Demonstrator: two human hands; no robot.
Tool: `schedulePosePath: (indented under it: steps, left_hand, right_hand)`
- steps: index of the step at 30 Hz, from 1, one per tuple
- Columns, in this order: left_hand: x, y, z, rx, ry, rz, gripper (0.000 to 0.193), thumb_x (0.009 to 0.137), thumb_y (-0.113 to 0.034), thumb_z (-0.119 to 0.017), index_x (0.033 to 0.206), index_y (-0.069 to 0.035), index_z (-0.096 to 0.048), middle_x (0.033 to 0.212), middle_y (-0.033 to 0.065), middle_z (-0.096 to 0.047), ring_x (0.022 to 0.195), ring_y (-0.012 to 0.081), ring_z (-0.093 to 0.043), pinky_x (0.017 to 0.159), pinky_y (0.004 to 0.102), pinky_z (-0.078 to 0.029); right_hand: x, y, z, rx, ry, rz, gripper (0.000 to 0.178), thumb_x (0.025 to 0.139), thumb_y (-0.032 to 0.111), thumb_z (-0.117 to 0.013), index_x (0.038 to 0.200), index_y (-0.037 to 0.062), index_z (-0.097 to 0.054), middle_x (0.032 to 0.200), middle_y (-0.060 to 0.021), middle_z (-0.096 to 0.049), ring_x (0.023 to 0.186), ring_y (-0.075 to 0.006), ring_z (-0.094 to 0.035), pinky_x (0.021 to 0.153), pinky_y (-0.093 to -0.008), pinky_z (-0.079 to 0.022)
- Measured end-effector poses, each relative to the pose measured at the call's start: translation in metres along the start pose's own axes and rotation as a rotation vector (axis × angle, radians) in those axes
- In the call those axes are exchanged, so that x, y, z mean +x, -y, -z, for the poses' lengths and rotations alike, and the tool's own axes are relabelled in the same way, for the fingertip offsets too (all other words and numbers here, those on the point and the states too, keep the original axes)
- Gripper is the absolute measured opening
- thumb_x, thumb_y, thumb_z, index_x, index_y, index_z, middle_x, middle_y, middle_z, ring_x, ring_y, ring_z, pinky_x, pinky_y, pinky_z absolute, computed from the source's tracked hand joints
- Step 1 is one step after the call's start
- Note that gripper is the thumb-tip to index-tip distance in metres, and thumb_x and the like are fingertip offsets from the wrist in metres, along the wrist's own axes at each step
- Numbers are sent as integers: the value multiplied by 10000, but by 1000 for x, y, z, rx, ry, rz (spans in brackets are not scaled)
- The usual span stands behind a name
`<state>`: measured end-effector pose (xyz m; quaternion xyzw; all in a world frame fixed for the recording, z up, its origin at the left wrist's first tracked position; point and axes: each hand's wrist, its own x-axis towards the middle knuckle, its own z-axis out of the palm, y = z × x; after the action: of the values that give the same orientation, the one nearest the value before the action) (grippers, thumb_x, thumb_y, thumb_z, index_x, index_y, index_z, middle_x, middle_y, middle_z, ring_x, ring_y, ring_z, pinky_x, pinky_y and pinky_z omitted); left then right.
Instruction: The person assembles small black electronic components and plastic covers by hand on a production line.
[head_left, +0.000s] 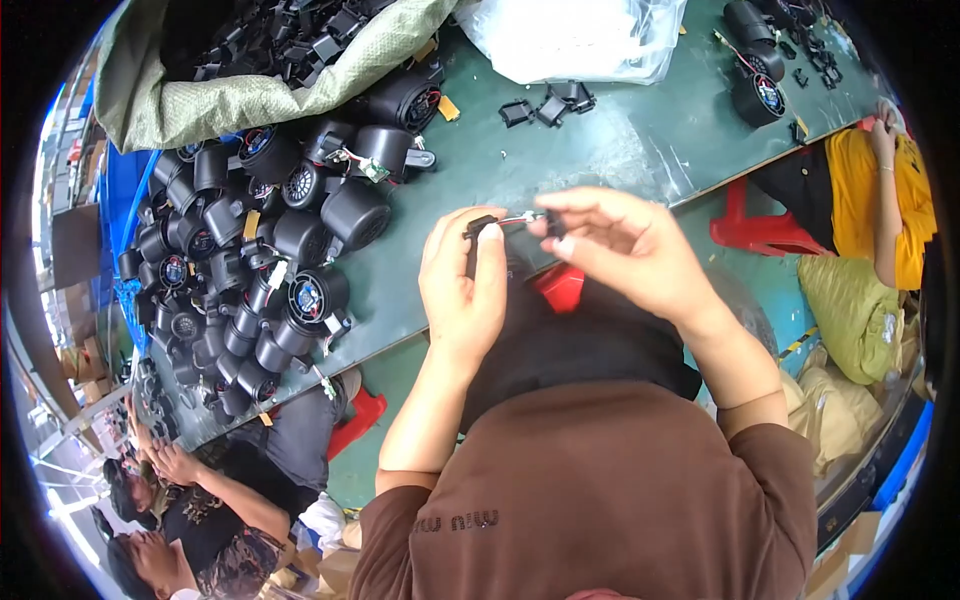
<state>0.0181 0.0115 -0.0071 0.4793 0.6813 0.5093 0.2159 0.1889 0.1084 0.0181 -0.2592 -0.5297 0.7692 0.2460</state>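
Note:
Just over the near edge of the green table (450, 190), both hands are raised close together. My left hand (462, 280) pinches a small black plastic part (481, 227) between thumb and fingers. Thin red and dark wires (512, 220) run from it to a small white connector (531, 216) by the other hand's fingertips. My right hand (630, 245) closes its thumb and fingers around a second small black piece (552, 224), partly hidden by the fingers. Whether the two pieces are joined only by the wires cannot be made out.
A heap of black round motor housings (300, 235) fills the table's left. Behind it lies a woven sack (230, 115) of small black parts. Several loose black parts (550, 105) sit before a white plastic bag (570, 40). Co-workers' hands (170, 460) show lower left; a red stool (755, 230) stands right.

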Motion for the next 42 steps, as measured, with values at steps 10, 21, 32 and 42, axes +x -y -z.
schedulePosePath:
  steps: [10,21,32,42]
  left_hand:
    - [-2,-6,-2,206,49,-122,251,922,-67,-521,1139,11,-622,1078,165,-653,966,330,-577,869,399,-450]
    - [-5,2,-6,260,14,-240,344,897,-243,-521,1122,5,-600,1023,171,-635,903,352,-560,831,428,-448]
    - [-5,0,-13,297,-13,-282,306,896,-229,-518,1077,-1,-610,1011,159,-639,894,344,-561,827,426,-443]
    - [0,6,-4,250,-8,-315,242,864,-174,-560,1032,-19,-639,982,129,-657,874,320,-574,817,408,-451]
  right_hand:
    - [5,-27,-26,-161,-77,79,382,931,4,-642,1310,-6,-587,1151,-94,-679,1030,-141,-647,883,-300,-553]
    - [-1,-25,-38,-276,-246,162,370,889,6,-691,1255,18,-643,1038,-69,-705,929,-103,-656,828,-262,-537]
    - [-1,-41,-41,-426,-334,355,366,822,-6,-729,1183,7,-670,940,-101,-698,871,-186,-662,786,-299,-530]
    - [1,-43,-47,-249,-336,279,321,829,-21,-707,1146,11,-671,926,-106,-692,858,-222,-665,784,-327,-516]
